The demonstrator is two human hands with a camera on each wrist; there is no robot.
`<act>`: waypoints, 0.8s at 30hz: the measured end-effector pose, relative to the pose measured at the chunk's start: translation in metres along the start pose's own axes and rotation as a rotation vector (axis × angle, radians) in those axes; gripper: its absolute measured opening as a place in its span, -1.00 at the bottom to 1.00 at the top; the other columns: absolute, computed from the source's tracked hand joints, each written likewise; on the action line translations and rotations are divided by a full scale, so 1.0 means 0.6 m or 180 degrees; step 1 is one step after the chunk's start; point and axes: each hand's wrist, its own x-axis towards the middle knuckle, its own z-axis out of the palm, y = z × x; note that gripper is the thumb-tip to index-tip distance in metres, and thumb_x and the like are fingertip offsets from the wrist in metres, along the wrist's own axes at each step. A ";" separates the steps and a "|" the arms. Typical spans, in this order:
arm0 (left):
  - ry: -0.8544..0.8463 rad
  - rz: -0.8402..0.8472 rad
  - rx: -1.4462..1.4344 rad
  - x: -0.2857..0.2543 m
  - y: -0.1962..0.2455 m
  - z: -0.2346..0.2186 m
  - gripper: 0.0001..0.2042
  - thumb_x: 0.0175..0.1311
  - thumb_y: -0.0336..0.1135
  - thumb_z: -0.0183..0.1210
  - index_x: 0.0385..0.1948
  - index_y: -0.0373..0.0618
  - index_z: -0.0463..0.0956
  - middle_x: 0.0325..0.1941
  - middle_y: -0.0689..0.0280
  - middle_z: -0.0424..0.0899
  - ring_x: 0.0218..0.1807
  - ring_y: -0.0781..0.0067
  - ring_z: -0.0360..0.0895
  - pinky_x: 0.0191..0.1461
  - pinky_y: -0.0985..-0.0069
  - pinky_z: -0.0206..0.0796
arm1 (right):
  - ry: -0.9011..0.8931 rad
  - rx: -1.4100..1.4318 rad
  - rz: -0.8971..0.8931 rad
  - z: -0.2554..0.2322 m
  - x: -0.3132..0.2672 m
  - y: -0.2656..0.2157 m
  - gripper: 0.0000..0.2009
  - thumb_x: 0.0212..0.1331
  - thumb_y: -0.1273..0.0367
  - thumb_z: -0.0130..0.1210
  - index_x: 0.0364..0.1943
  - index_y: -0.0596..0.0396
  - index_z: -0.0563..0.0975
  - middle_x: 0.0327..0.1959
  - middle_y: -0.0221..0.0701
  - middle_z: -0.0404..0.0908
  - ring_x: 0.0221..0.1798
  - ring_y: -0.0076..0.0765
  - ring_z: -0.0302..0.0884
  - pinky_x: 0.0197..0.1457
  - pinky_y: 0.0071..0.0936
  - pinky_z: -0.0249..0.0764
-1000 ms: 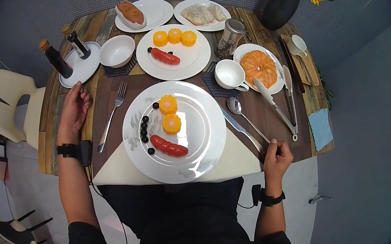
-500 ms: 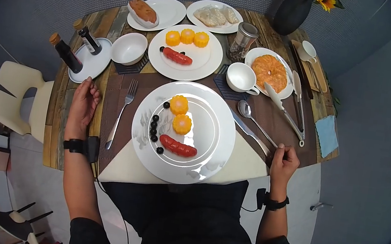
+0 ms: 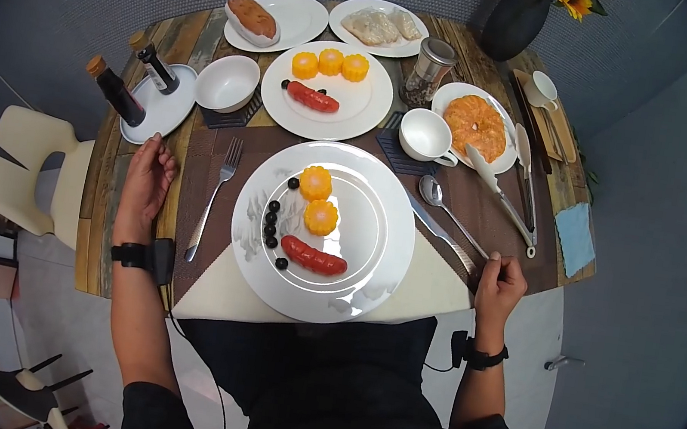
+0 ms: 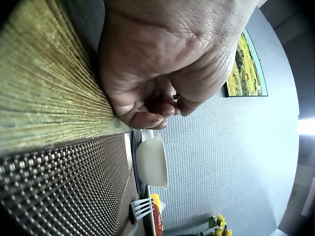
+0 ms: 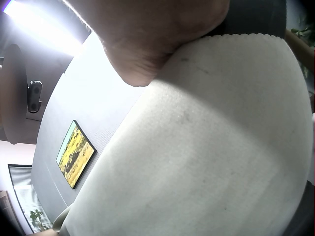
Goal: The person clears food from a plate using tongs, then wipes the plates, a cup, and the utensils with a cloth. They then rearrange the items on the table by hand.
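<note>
My left hand (image 3: 148,182) rests at the table's left side, fingers loosely curled with nothing in them, just in front of the white oval tray (image 3: 131,127). A fork (image 3: 215,198) lies to its right. At the front right edge rests my right hand (image 3: 498,289), its fingers loosely bent, right at the handle end of a spoon (image 3: 447,207). A table knife (image 3: 443,235) lies beside that spoon. Between the hands, a large white plate (image 3: 265,282) bears a red sausage (image 3: 314,256), two corn pieces (image 3: 316,183) and several black olives (image 3: 273,218).
Behind stand a second plate (image 3: 355,125) of corn and sausage, a bowl (image 3: 227,83), a cup (image 3: 425,134) and a glass jar (image 3: 428,74). Tongs (image 3: 508,206) reach over a plate of round bread (image 3: 475,128). Two dark bottles (image 3: 117,92) stand at left.
The head view has shifted slightly, so the whole scene sits farther right than a second ago. Both hands keep their places on the table, and no object has moved.
</note>
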 end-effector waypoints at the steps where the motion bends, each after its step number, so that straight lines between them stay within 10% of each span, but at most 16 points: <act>1: -0.0006 0.0001 -0.0007 0.000 -0.001 0.000 -0.77 0.56 -0.15 0.09 -0.34 0.02 0.40 -0.46 0.49 0.41 -0.40 0.65 0.43 -0.38 0.68 0.30 | -0.0003 -0.0004 0.0001 0.000 0.000 0.000 -0.71 0.33 0.43 0.18 -0.57 0.21 0.46 -0.69 -0.39 0.43 -0.57 -0.60 0.27 -0.48 -0.49 0.26; 24: 0.0047 -0.0009 -0.0021 -0.001 -0.001 -0.001 -0.78 0.55 -0.16 0.11 -0.34 0.01 0.40 -0.47 0.48 0.42 -0.41 0.64 0.42 -0.38 0.69 0.29 | 0.0027 -0.0063 -0.0060 0.001 0.000 -0.002 -0.70 0.32 0.44 0.19 -0.58 0.23 0.44 -0.69 -0.36 0.40 -0.56 -0.57 0.24 -0.48 -0.45 0.23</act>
